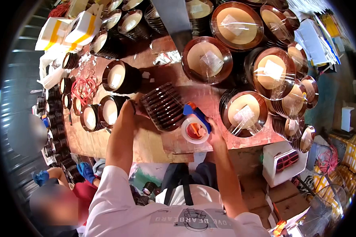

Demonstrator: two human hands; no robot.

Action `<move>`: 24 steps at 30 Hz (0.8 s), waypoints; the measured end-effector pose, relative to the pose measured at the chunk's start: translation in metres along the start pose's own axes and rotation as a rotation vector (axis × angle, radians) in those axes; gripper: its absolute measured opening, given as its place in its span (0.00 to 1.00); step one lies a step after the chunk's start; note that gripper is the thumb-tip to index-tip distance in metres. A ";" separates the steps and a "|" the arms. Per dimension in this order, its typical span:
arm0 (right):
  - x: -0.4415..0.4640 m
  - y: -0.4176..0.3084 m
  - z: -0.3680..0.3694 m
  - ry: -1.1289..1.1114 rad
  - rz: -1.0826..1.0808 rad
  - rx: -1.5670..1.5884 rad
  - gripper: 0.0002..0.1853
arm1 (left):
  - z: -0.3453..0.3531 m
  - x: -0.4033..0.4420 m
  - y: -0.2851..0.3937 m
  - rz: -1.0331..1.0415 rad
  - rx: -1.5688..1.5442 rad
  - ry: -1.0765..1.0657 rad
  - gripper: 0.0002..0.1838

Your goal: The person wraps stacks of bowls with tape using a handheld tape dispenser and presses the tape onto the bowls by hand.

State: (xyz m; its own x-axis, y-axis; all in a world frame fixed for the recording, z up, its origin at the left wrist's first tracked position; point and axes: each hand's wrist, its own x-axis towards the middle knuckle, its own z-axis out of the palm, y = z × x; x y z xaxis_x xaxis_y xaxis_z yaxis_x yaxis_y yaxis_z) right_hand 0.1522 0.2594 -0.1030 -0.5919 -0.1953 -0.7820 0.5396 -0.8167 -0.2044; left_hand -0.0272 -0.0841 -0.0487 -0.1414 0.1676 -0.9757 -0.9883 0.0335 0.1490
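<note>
A stack of glossy dark-brown bowls (pixel 162 106) lies tilted on its side in the middle of the table, rims facing me. My left hand (pixel 140 109) holds the stack at its left end; its fingers are mostly hidden in shadow behind the bowls. In my right hand (pixel 214 133) is a tape dispenser (pixel 201 117) with a blue handle and an orange-red tip, carrying a wide roll of clear tape. The dispenser is just right of the stack, close to its lower right edge. My right fingers are wrapped round the handle.
Wrapped bowl stacks (pixel 243 108) with paper slips crowd the right and far side. More stacks (pixel 116 77) stand left, near red string (pixel 85 89). A grey metal post (pixel 172 19) rises at the back. A co-worker's blue gloves (pixel 86 172) show lower left; a white foam box (pixel 284 162) is lower right.
</note>
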 end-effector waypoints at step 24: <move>-0.037 0.102 -0.035 -0.251 -0.278 0.094 0.20 | 0.104 -0.003 -0.060 1.573 1.227 0.845 0.22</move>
State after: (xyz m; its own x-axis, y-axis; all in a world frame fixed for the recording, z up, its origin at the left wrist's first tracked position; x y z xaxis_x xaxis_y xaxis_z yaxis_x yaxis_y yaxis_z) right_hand 0.2505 0.2019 -0.1151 -0.8422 -0.0769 -0.5336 0.2877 -0.9012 -0.3242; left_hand 0.0384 0.0162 -0.0379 -0.9078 0.3361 0.2509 0.4086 0.8437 0.3481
